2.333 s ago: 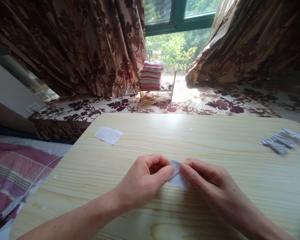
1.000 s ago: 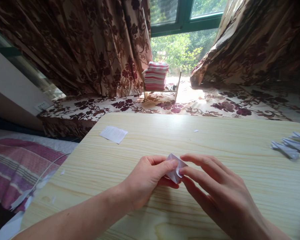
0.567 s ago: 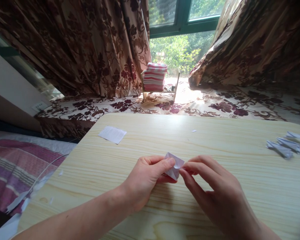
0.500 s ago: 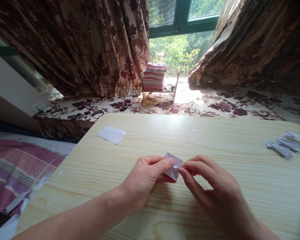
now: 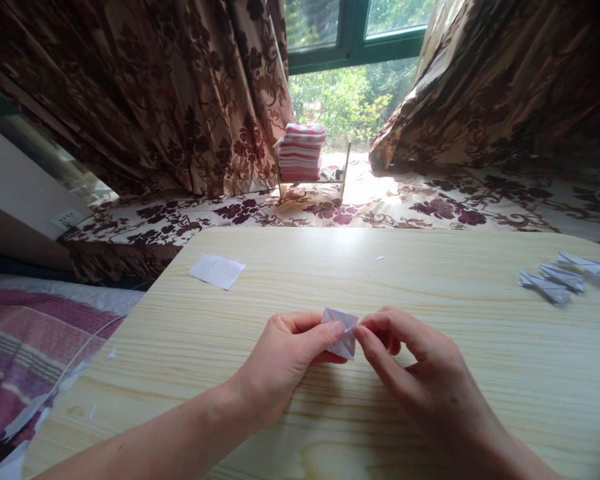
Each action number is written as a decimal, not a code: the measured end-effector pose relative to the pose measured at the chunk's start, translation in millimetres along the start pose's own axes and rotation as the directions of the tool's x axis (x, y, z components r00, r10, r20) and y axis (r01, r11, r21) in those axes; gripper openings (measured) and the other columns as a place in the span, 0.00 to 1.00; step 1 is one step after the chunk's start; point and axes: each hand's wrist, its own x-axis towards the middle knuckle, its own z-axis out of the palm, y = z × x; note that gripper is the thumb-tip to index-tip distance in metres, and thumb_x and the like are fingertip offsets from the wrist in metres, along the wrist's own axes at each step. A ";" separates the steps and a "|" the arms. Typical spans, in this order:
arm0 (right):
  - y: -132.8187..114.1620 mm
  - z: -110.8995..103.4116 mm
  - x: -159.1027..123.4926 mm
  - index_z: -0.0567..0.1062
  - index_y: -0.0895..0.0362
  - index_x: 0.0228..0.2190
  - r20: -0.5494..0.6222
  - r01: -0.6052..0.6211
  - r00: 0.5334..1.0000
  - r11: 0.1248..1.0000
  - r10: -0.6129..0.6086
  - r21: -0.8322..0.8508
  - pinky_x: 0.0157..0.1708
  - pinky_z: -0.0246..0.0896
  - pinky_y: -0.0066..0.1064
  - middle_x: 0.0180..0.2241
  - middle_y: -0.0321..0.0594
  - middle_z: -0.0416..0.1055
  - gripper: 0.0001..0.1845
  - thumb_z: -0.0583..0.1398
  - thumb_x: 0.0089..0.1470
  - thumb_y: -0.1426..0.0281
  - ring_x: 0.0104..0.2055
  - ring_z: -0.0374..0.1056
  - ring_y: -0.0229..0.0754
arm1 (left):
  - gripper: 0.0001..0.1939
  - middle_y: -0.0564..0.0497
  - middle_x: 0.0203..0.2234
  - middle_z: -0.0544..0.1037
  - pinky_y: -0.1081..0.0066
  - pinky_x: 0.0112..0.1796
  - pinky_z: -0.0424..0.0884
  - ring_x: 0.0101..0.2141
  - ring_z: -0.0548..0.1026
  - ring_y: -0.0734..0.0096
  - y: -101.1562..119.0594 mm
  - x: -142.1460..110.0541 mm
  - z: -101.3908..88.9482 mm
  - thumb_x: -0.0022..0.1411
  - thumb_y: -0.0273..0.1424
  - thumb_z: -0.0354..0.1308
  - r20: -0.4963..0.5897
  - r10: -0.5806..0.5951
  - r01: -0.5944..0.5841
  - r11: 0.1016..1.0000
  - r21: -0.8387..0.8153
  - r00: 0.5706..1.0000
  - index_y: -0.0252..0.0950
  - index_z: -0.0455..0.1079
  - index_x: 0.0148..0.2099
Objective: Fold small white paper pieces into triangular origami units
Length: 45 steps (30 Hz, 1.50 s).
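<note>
A small folded piece of paper (image 5: 347, 345), white with creases running across it, is held above the middle of the table. My left hand (image 5: 287, 353) is closed on its left side, thumb on top and fingers underneath. At the paper's right edge, my right hand (image 5: 417, 363) pinches a corner between thumb and forefinger; the other fingers are curled in. The fingertips partly hide that corner.
Folded paper pieces (image 5: 545, 287) lie at the right of the wooden table (image 5: 280, 267). A flat printed sheet (image 5: 217, 271) rests at the left, and a tiny paper scrap (image 5: 380, 258) near the back. Beyond stands a small rack with striped cloths (image 5: 301, 152).
The right thumb and forefinger have drawn closer together at the paper's right corner, and the paper has tilted slightly. The whole view has shifted a little.
</note>
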 end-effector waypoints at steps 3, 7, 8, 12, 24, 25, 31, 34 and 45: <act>0.5 -0.1 -0.2 0.71 0.56 0.26 0.012 -0.026 1.000 1.000 0.026 0.006 0.24 0.57 0.25 0.22 0.33 0.68 0.08 0.56 0.57 0.72 0.24 0.62 0.34 | 0.10 0.47 0.29 0.79 0.70 0.41 0.68 0.35 0.73 0.70 -0.5 -0.5 0.4 0.54 0.32 0.63 -0.005 0.015 -0.015 1.000 0.021 1.000 0.32 0.80 0.36; -0.1 -0.6 0.0 0.71 0.56 0.25 0.015 -0.038 0.999 0.999 0.038 0.015 0.24 0.57 0.25 0.22 0.34 0.67 0.09 0.56 0.57 0.71 0.24 0.62 0.34 | 0.10 0.48 0.29 0.79 0.74 0.38 0.68 0.33 0.73 0.72 -1.6 -0.5 1.6 0.52 0.33 0.66 -0.023 0.035 -0.034 0.998 0.056 0.999 0.32 0.79 0.34; -0.6 -0.7 0.2 0.72 0.56 0.25 0.022 -0.046 0.999 0.999 0.045 0.026 0.25 0.57 0.26 0.22 0.34 0.67 0.09 0.56 0.56 0.71 0.24 0.62 0.34 | 0.09 0.48 0.28 0.79 0.74 0.37 0.68 0.33 0.72 0.73 -2.0 -0.3 2.0 0.51 0.33 0.66 -0.033 0.040 -0.038 0.997 0.062 0.999 0.32 0.79 0.34; -4.0 -1.9 2.7 0.71 0.56 0.23 0.051 -0.186 0.982 0.974 0.181 0.127 0.23 0.56 0.25 0.20 0.32 0.67 0.10 0.57 0.55 0.68 0.22 0.61 0.34 | 0.07 0.49 0.26 0.79 0.75 0.36 0.68 0.30 0.72 0.74 -3.7 0.7 2.9 0.52 0.31 0.65 -0.082 0.036 -0.031 0.998 0.059 0.996 0.31 0.78 0.30; -6.4 -9.9 12.4 0.72 0.56 0.24 0.225 -0.385 0.919 0.856 0.323 0.344 0.26 0.59 0.24 0.23 0.34 0.69 0.15 0.53 0.57 0.62 0.26 0.64 0.35 | 0.06 0.50 0.24 0.78 0.74 0.35 0.69 0.29 0.71 0.75 -1.5 1.8 3.4 0.51 0.30 0.64 -0.094 -0.001 0.002 1.000 0.011 0.996 0.31 0.78 0.30; -6.3 -10.4 12.4 0.72 0.56 0.23 0.224 -0.381 0.921 0.859 0.319 0.343 0.26 0.59 0.24 0.22 0.34 0.68 0.16 0.53 0.57 0.62 0.27 0.63 0.35 | 0.06 0.50 0.24 0.78 0.74 0.35 0.69 0.29 0.71 0.75 -1.5 1.9 3.1 0.51 0.30 0.64 -0.095 -0.005 0.005 1.000 0.005 0.995 0.31 0.78 0.30; -8.0 -10.2 11.5 0.73 0.57 0.27 0.235 -0.411 0.909 0.836 0.345 0.363 0.27 0.60 0.25 0.25 0.36 0.72 0.13 0.55 0.56 0.62 0.28 0.66 0.36 | 0.08 0.49 0.26 0.78 0.74 0.35 0.70 0.30 0.71 0.74 -2.3 2.4 0.5 0.51 0.31 0.65 -0.078 -0.033 0.032 0.999 -0.015 0.996 0.29 0.78 0.31; -8.0 -9.0 10.6 0.73 0.57 0.27 0.235 -0.415 0.908 0.826 0.347 0.382 0.27 0.60 0.26 0.25 0.36 0.72 0.13 0.56 0.55 0.62 0.27 0.66 0.36 | 0.08 0.48 0.25 0.77 0.73 0.36 0.70 0.30 0.71 0.74 -2.3 2.2 -0.1 0.51 0.31 0.65 -0.072 -0.035 0.034 0.999 -0.010 0.997 0.29 0.77 0.31; -8.3 -9.3 11.4 0.73 0.57 0.25 0.234 -0.383 0.920 0.851 0.316 0.360 0.24 0.60 0.25 0.23 0.36 0.70 0.15 0.55 0.56 0.62 0.26 0.65 0.36 | 0.08 0.49 0.24 0.76 0.73 0.35 0.68 0.29 0.70 0.74 -1.3 1.8 2.9 0.52 0.31 0.63 -0.096 -0.016 0.023 0.997 0.074 0.995 0.29 0.76 0.28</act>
